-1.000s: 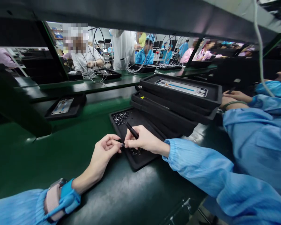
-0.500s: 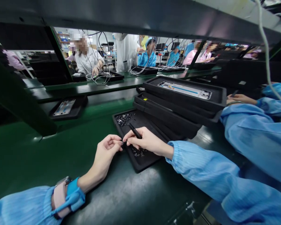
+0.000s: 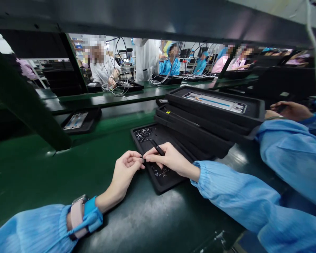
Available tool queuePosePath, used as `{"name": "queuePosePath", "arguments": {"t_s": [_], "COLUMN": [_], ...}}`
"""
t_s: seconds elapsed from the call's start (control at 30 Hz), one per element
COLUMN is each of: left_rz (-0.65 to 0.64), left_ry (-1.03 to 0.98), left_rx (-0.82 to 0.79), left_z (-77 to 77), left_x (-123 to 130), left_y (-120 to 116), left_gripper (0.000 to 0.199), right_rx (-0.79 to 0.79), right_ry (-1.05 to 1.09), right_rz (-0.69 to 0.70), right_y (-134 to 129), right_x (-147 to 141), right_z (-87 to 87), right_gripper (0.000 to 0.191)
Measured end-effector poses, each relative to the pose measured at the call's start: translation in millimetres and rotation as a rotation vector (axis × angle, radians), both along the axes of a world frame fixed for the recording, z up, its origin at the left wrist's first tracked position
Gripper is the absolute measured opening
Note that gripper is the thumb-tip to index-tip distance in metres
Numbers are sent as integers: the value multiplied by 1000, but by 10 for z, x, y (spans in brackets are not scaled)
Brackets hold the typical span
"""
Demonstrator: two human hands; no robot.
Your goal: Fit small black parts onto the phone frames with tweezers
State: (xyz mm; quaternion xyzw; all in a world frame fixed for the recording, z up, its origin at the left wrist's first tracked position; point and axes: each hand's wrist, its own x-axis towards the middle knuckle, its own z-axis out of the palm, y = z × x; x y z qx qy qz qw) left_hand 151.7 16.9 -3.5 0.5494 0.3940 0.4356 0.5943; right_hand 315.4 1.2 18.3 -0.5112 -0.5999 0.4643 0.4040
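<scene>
The wearer shows one left hand (image 3: 127, 169) and one right hand (image 3: 168, 157), and a neighbour shows one hand (image 3: 289, 110). There is one black pen-shaped tool (image 3: 157, 147), one wrist strap (image 3: 80, 218), one black parts tray (image 3: 168, 184) with two heaps of small black parts (image 3: 143, 134), three stacked black trays (image 3: 213, 123), and two phone panels (image 3: 215, 102).

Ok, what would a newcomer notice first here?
The left hand and right hand meet at center over a black tray holding tiny dark parts, the right gripping a pen-like tool. Beyond rise stacked trays, and a co-worker's blue sleeve fills the right.
</scene>
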Motion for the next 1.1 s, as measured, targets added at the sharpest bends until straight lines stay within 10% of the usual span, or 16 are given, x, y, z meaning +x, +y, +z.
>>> {"name": "queuePosePath", "arguments": {"t_s": [1.1], "left_rz": [-4], "left_ry": [2], "left_rx": [-38], "left_z": [-11], "left_x": [23], "left_y": [2], "left_gripper": [24], "right_rx": [24], "right_ry": [-69], "right_rz": [42], "right_y": [37], "right_x": [22], "right_z": [-113], "right_gripper": [29]}}
